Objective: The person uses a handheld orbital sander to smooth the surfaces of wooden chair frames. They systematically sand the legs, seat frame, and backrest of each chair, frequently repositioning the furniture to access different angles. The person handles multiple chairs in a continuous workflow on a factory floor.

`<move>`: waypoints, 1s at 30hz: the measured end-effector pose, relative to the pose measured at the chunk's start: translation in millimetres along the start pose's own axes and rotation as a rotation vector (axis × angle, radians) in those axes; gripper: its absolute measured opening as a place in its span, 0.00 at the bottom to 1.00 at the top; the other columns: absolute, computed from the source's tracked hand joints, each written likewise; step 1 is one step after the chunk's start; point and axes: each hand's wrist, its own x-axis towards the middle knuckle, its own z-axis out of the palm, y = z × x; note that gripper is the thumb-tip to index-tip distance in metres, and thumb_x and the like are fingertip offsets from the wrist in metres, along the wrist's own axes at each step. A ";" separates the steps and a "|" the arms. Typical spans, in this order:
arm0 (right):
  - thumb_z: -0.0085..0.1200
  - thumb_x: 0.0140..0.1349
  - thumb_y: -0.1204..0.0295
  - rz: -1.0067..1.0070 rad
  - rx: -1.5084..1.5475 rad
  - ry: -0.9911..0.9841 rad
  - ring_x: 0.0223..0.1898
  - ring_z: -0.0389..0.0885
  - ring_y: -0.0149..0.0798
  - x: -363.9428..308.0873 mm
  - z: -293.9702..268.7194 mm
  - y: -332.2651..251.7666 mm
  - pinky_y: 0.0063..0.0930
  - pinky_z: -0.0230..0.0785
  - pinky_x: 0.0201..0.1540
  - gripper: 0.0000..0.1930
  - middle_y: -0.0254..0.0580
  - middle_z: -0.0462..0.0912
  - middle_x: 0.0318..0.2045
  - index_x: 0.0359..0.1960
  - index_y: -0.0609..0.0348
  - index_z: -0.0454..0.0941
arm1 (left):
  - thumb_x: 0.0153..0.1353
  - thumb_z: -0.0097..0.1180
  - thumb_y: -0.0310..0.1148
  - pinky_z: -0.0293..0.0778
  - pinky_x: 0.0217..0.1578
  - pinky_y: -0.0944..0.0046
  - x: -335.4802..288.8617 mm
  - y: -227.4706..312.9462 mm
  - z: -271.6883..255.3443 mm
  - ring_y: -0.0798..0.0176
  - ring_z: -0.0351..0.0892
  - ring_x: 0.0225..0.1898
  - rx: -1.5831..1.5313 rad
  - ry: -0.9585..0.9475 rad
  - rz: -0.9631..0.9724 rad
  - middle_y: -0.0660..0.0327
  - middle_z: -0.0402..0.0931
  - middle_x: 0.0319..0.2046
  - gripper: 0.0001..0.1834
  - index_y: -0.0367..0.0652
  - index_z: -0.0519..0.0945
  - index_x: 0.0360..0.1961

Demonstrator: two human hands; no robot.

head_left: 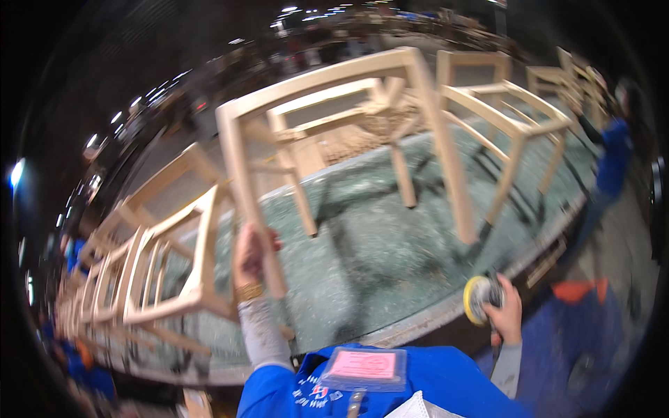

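Note:
A bare wooden chair frame [322,78] is tipped on the green-topped bench [376,244] in front of me, its curved outer rail toward the top of the view. My left hand [249,258] is closed around one of its long posts, low on the left side. At the bench's near edge, my right hand [509,313] grips a round power sander [479,298] with a yellow-rimmed pad. The sander is held apart from the chair, its pad turned to the left. Motion blur softens the picture.
Another chair frame [519,129] stands on the bench at right. Several more chair frames [167,306] line up at left. A person in blue [614,157] works at the far right, near an orange item [580,290] lower down.

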 end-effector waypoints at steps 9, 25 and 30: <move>0.67 0.33 0.70 0.207 -0.257 -0.313 0.49 0.72 0.58 -56.4 117.0 47.7 0.45 0.65 0.51 0.42 0.53 0.71 0.45 0.58 0.38 0.66 | 0.68 0.27 0.55 0.69 0.17 0.67 -22.4 -2.7 50.4 0.65 0.70 0.17 -0.356 -0.143 -0.041 0.60 0.69 0.19 0.27 0.44 0.71 0.39; 0.67 0.39 0.70 -0.150 -0.207 -0.429 0.44 0.73 0.57 -54.3 251.0 -105.4 0.44 0.67 0.47 0.41 0.53 0.71 0.40 0.60 0.36 0.63 | 0.64 0.18 0.63 0.73 0.38 0.58 -3.8 -17.4 34.1 0.58 0.74 0.38 -0.887 -0.377 -0.012 0.57 0.71 0.43 0.39 0.44 0.55 0.62; 0.66 0.38 0.71 -0.228 -0.253 -0.443 0.42 0.73 0.59 -64.3 268.6 -127.6 0.45 0.69 0.44 0.41 0.54 0.71 0.40 0.59 0.36 0.63 | 0.59 0.18 0.69 0.71 0.46 0.56 1.0 -16.3 33.6 0.56 0.71 0.47 -0.902 -0.399 -0.001 0.53 0.66 0.53 0.44 0.44 0.51 0.65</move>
